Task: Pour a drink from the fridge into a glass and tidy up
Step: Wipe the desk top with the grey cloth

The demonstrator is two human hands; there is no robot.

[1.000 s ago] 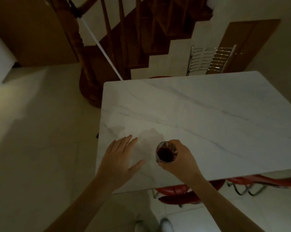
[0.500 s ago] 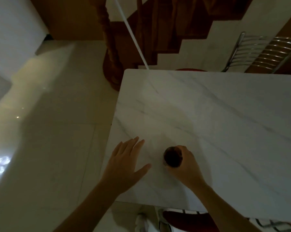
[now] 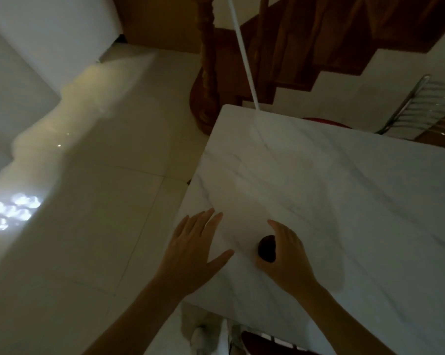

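Observation:
A small glass [image 3: 266, 248] of dark red drink stands on the white marble table [image 3: 344, 201], near its front left corner. My right hand [image 3: 288, 257] lies against the glass's right side. Its fingers are stretched out past the rim and no longer wrap around the glass, while the thumb sits just below it. My left hand [image 3: 193, 248] hovers flat over the table's left edge, fingers spread, holding nothing, about a hand's width left of the glass.
A wooden staircase with a carved newel post [image 3: 207, 73] rises beyond the table. A white pole [image 3: 244, 52] leans by it. A metal-backed chair [image 3: 418, 106] stands at the far side, and a red seat [image 3: 262, 340] is tucked under the near edge. Glossy tiled floor [image 3: 88, 201] lies to the left.
The glass has come down onto the table and my right hand's fingers have uncurled from around it. My view has swung left and down. The left hand stays spread.

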